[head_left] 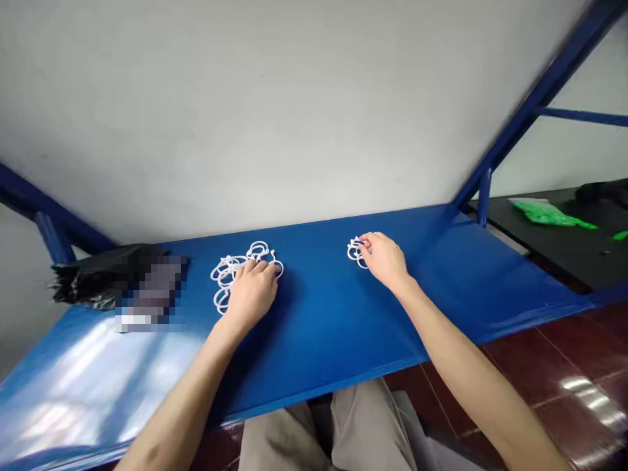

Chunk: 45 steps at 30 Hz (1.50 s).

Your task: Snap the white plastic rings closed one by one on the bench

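Observation:
A pile of white loops with small knobs (226, 269), thin and cord-like, lies on the left middle of the blue table. Over the pile's right side rests my left hand (254, 288), its fingers curled down among the loops and their tips partly hidden. One loop shows just past its fingers. Further right is a smaller cluster of the same white loops (354, 251). My right hand (385, 258) reaches it from the right, with thumb and forefinger pinched at a loop on the cluster's edge. Its other fingers are folded behind.
The blue table (314, 327) backs onto a pale wall (294, 118). A black plastic bundle (98, 275) lies at its left end, beside a blurred dark item (159, 288). Blue frame bars (520, 118) slant up at both sides. A green packet (547, 211) lies on a dark surface at right.

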Each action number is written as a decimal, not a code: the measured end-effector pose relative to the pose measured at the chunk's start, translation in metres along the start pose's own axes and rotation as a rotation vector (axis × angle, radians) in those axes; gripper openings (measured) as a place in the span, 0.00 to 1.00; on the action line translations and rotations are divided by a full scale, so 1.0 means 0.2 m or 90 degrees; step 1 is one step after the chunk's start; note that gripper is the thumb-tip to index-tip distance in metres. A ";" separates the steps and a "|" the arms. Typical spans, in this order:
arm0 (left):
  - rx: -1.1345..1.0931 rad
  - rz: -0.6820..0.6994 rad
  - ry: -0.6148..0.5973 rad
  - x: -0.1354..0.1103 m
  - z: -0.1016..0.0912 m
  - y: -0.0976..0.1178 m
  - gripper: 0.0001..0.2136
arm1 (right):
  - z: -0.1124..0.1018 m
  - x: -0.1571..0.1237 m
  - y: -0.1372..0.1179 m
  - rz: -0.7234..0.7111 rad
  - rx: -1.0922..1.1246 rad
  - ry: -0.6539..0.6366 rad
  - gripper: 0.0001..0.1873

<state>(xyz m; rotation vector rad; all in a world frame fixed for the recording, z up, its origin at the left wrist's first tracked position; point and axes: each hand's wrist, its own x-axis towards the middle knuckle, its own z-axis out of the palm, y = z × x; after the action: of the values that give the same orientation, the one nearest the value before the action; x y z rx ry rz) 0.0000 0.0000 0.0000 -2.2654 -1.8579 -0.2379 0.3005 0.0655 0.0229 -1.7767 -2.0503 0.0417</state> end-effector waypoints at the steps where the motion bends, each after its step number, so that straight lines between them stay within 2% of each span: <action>1: -0.004 -0.002 0.004 0.00 0.00 0.00 0.13 | 0.00 0.00 0.00 0.003 -0.002 -0.001 0.12; 10: -0.012 0.018 0.029 -0.01 0.01 0.00 0.08 | 0.00 -0.02 0.00 -0.019 0.039 0.060 0.09; 14: -0.044 0.060 0.121 -0.01 -0.02 0.03 0.09 | 0.00 -0.04 -0.03 -0.081 0.144 0.094 0.10; 17: -0.122 0.153 0.183 -0.02 -0.05 0.07 0.10 | 0.01 -0.08 -0.09 -0.130 0.303 0.027 0.11; 20: -0.187 0.252 0.176 -0.03 -0.08 0.12 0.10 | 0.04 -0.14 -0.18 -0.150 0.450 -0.127 0.14; 22: -0.222 0.278 0.164 -0.04 -0.08 0.15 0.09 | 0.08 -0.17 -0.22 -0.162 0.493 -0.194 0.14; 26: -0.283 0.225 0.148 -0.05 -0.06 0.20 0.07 | 0.13 -0.22 -0.27 -0.188 0.506 -0.197 0.13; 29: -0.380 0.066 0.152 -0.05 -0.04 0.23 0.04 | 0.15 -0.24 -0.27 -0.183 0.546 -0.202 0.12; 31: -0.475 -0.041 0.134 -0.04 -0.04 0.24 0.07 | 0.15 -0.24 -0.27 -0.190 0.554 -0.200 0.12; 33: -0.554 -0.089 0.100 -0.04 -0.05 0.26 0.08 | 0.15 -0.24 -0.27 -0.218 0.546 -0.176 0.12; 36: -0.625 -0.119 0.080 -0.03 -0.06 0.26 0.07 | 0.15 -0.25 -0.27 -0.288 0.496 -0.114 0.14; 39: -0.631 -0.127 0.121 -0.04 -0.05 0.27 0.08 | 0.15 -0.26 -0.28 -0.351 0.414 -0.056 0.17; 45: -0.443 0.012 0.273 -0.06 -0.01 0.28 0.08 | 0.18 -0.27 -0.28 -0.436 0.269 0.026 0.20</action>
<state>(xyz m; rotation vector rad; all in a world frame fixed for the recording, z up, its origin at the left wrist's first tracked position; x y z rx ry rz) 0.0526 -0.0235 -0.0034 -2.3350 -1.6765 -1.4331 0.2420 0.0128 -0.0087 -0.7756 -2.2962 0.2126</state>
